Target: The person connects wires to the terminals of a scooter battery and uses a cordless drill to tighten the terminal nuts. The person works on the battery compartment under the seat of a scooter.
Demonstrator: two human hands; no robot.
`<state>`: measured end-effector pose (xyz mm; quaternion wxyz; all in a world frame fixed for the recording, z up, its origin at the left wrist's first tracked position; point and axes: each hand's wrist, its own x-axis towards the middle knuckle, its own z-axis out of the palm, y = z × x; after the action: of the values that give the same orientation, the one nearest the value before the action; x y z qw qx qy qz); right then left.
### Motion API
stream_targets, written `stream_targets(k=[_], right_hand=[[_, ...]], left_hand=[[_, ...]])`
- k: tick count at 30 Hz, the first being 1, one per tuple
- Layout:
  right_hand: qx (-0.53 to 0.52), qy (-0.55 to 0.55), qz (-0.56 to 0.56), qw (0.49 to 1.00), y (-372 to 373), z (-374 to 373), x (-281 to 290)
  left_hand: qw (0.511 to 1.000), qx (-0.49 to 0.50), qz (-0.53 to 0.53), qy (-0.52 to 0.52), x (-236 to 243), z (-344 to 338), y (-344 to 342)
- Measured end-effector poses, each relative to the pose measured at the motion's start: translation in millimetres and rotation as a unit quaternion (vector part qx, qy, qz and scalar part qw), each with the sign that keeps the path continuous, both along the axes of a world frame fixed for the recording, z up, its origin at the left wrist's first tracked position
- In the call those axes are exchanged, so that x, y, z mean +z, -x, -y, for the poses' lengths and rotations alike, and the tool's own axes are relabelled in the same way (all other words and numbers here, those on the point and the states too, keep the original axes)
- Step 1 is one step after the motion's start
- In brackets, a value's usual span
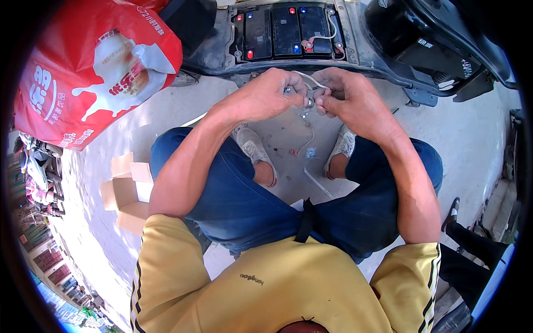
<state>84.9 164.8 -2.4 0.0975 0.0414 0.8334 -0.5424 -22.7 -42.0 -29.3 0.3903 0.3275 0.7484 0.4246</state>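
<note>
White wire (314, 81): a thin length arcs between a person's two raised hands, on the near side of an opened vehicle floorboard (355, 34).
Left hand (272, 93): fingers curled in, gripping a small metal piece (310, 102) at the fingertips; its exact kind is too small to tell.
Right hand (352, 95): thumb and fingers pinched together on the wire, close beside the left fingertips.
Black batteries (286, 34): set side by side in the floorboard's recess, with red and blue terminals and a pale cable (335, 26) at the right.
Ground: a white strip (318, 182) and small scraps lie between the person's pale shoes (253, 149).
Left side: a large red bag (55, 61) stands beyond an open cardboard box (126, 191).
Right edge: another person's dark-clothed leg (469, 273) extends into view.
</note>
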Motion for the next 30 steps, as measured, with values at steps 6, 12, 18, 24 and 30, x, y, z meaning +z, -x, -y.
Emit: stream_targets(k=[6, 12, 18, 24, 30], right_hand=[[-0.036, 0.010, -0.006, 0.999, 2.6, -4.8, -1.3], [-0.039, 0.013, -0.013, 0.999, 1.5, -7.1, -2.8], [-0.043, 0.016, 0.009, 0.999, 3.1, -4.4, 3.0], [-0.069, 0.014, -0.018, 0.997, 8.1, -5.1, 9.6], [-0.089, 0.033, -0.064, 0.993, 18.2, -7.3, 9.7]], left_hand=[[1.000, 0.023, -0.019, -0.007, 5.8, -4.3, 3.8], [0.999, 0.033, -0.022, -0.005, 4.8, -5.5, 4.9], [0.998, 0.053, -0.012, -0.031, -3.4, -2.2, 5.8], [0.995, 0.091, -0.030, -0.028, 5.1, -6.0, 10.9], [0.991, 0.118, -0.055, -0.036, 8.9, -13.8, 17.9]])
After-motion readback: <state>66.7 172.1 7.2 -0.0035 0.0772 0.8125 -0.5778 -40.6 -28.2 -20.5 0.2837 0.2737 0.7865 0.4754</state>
